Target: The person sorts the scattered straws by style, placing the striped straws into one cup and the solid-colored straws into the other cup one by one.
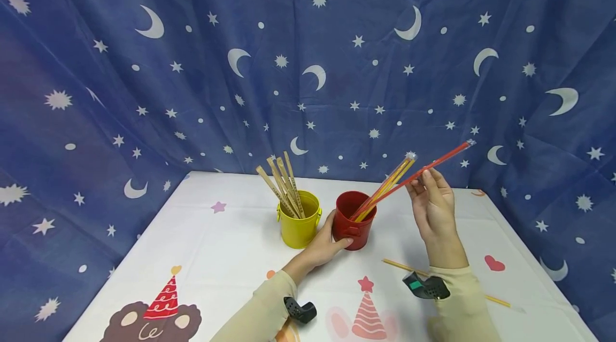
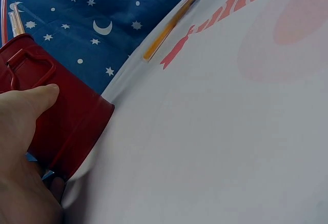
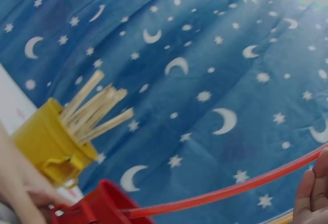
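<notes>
My left hand [image 1: 321, 247] grips a small red metal bucket [image 1: 355, 240] on the white table. In the left wrist view the thumb lies across the red bucket [image 2: 66, 126] below its handle. Between thumb and fingers, my right hand [image 1: 435, 200] pinches a long thin red stick [image 1: 445, 158] in clear wrapping. The red stick slants down to the left, its lower end inside the bucket's mouth; the right wrist view shows the red stick [image 3: 220, 192] reaching the rim. Several wrapped yellow sticks [image 1: 398, 173] lean in the same bucket.
A yellow bucket [image 1: 295, 235] holding several flat wooden sticks [image 1: 280, 184] stands just left of the red one. Another yellow stick [image 1: 401, 265] lies on the table, passing under the right forearm. Behind the table [image 1: 216, 240] hangs a blue curtain [image 1: 269, 85] with moons and stars.
</notes>
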`<state>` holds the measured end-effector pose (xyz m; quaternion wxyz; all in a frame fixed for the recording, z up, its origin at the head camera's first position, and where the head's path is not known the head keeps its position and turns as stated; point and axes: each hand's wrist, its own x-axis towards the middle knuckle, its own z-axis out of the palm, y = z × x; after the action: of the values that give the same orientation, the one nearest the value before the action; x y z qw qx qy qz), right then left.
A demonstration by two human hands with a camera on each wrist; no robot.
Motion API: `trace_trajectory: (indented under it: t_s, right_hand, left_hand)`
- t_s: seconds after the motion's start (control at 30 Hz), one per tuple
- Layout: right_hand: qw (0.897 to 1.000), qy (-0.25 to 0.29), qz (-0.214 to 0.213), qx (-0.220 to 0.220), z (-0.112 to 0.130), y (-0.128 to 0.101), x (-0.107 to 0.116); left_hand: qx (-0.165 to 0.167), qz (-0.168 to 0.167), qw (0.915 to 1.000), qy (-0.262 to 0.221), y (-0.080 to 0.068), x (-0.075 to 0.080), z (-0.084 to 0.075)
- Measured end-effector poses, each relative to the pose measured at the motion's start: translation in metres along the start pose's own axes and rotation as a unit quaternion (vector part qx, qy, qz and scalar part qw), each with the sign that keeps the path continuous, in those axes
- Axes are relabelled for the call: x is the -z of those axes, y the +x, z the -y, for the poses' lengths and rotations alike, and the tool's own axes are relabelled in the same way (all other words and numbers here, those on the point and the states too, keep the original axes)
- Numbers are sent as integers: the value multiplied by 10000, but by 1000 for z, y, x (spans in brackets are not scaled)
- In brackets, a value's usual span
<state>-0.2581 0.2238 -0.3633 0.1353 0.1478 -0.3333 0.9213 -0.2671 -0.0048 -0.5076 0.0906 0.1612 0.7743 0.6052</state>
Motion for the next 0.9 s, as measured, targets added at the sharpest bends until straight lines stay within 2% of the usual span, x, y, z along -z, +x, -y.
trace_trajectory:
  t_s: [0.17,0.33,0.63,0.9]
  right_hand:
    - [9954,-784,-498,-234,-19,5,-2]
    - [9806,-1780,-602,-554,-37,12,-6]
    - [9416,-3249,-422,-776,-60,17,-2]
    - [9029,-4224,-260,-756,-64,19,0]
  left_hand:
    - [59,-2,10000,30,0,0,0]
    - [65,-45,9999,70,0,0,-1]
    - [70,-13,9999,80,-1,-1,0]
    - [26,-15,10000,47,-1,-1,-1]
